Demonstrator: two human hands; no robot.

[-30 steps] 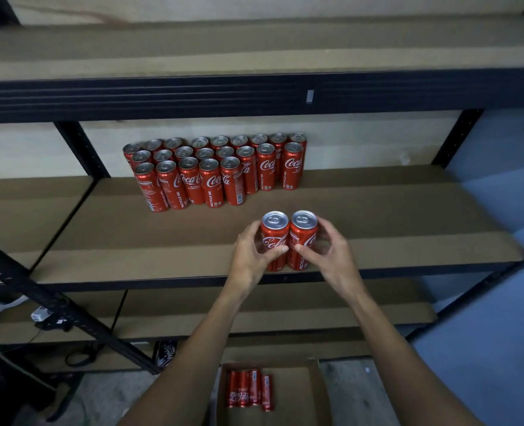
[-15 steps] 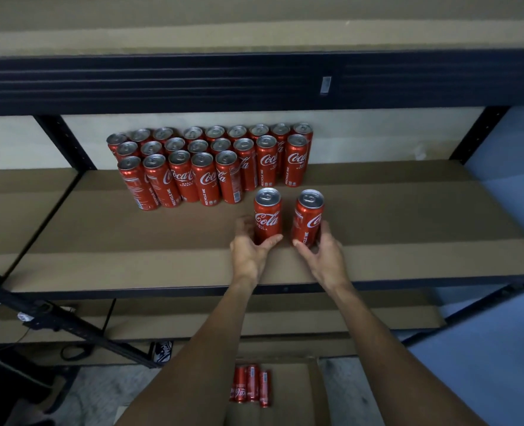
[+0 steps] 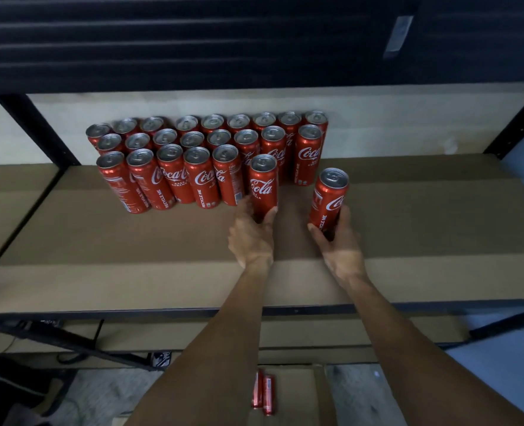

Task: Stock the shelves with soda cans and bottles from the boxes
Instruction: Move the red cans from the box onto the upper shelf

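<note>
Several slim red Coca-Cola cans (image 3: 174, 161) stand in three rows at the back left of the brown shelf board (image 3: 131, 241). My left hand (image 3: 251, 235) grips the base of one upright can (image 3: 263, 186) at the right end of the front row. Further right, my right hand (image 3: 337, 238) grips the lower part of another can (image 3: 329, 198), which tilts slightly and stands apart from the rows.
A dark metal beam (image 3: 193, 41) of the upper shelf hangs overhead. Black uprights (image 3: 39, 130) frame the bay on both sides. Below, a cardboard box (image 3: 297, 392) on the floor holds loose cans (image 3: 263, 395). A lower shelf board (image 3: 346, 333) shows beneath.
Both hands have pushed their cans back from the shelf's front toward the rows. The two cans have spread apart, the left one reaching the front row.
</note>
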